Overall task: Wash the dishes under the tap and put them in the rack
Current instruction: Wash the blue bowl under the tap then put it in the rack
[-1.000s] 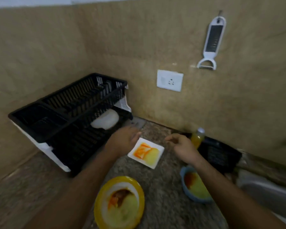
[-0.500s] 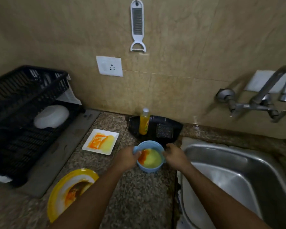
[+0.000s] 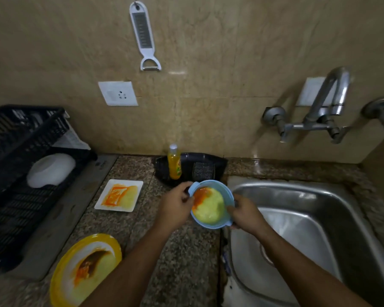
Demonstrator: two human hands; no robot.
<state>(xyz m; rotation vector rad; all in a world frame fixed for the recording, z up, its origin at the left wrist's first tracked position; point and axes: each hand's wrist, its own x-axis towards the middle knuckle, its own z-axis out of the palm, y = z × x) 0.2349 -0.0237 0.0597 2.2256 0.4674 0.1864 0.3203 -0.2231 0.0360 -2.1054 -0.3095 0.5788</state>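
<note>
Now both our left hand [image 3: 177,202] and right hand [image 3: 245,214] clasp the dirty bowl [image 3: 211,204], carried from the counter toward the sink [image 3: 341,209]; washing comes next.

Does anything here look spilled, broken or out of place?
Nothing stands out. The blue bowl, square plate and yellow plate are smeared with food, as dishes awaiting washing would be. Nothing has spilled on the counter, and the tap is dry.

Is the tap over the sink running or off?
Off, as far as can be seen: no stream falls from the curved metal tap and the steel sink basin shows no flowing water.
</note>
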